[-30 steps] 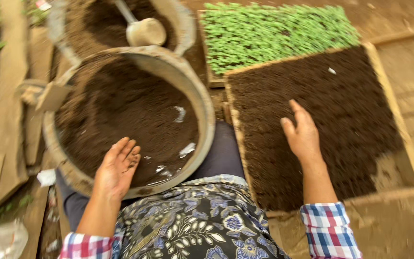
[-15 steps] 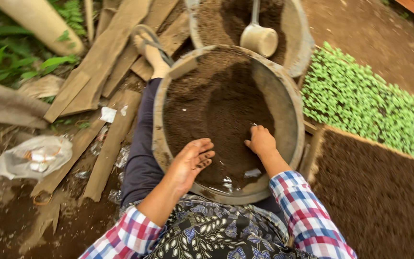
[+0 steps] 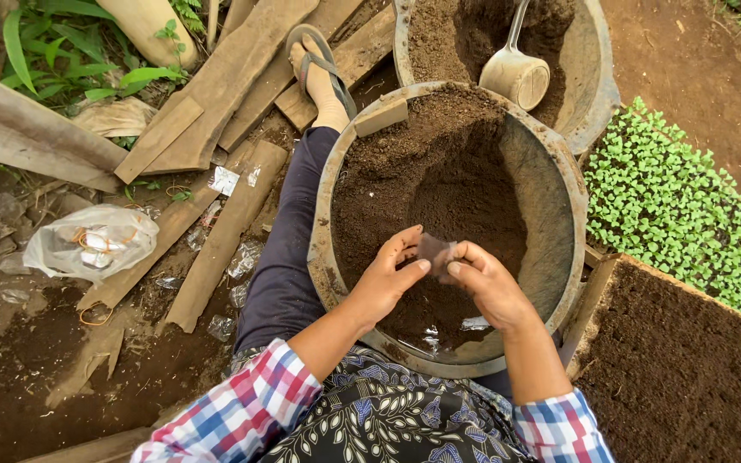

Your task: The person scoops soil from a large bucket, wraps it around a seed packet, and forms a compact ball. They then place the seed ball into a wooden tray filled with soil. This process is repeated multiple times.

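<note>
A round grey basin [image 3: 559,193] half full of dark soil [image 3: 439,171] rests on my lap. Over its near side my left hand [image 3: 385,279] and my right hand [image 3: 486,279] meet, both pinching a small clear plastic bag [image 3: 433,251] between fingers and thumbs. The bag looks dusty and thin. Scraps of clear plastic [image 3: 473,324] lie on the bare basin bottom just below my hands.
A second basin of soil [image 3: 593,81] with a metal scoop [image 3: 516,75] sits behind. A tray of green seedlings [image 3: 688,214] and a wooden-framed tray of soil [image 3: 688,377] lie right. Planks [image 3: 216,77], a white plastic bag [image 3: 92,243] and my sandalled foot [image 3: 323,73] are left.
One second ago my right hand lay on the soil tray; it moved into the basin. Both hands have since come together and lifted the small plastic bag. The view swung left.
</note>
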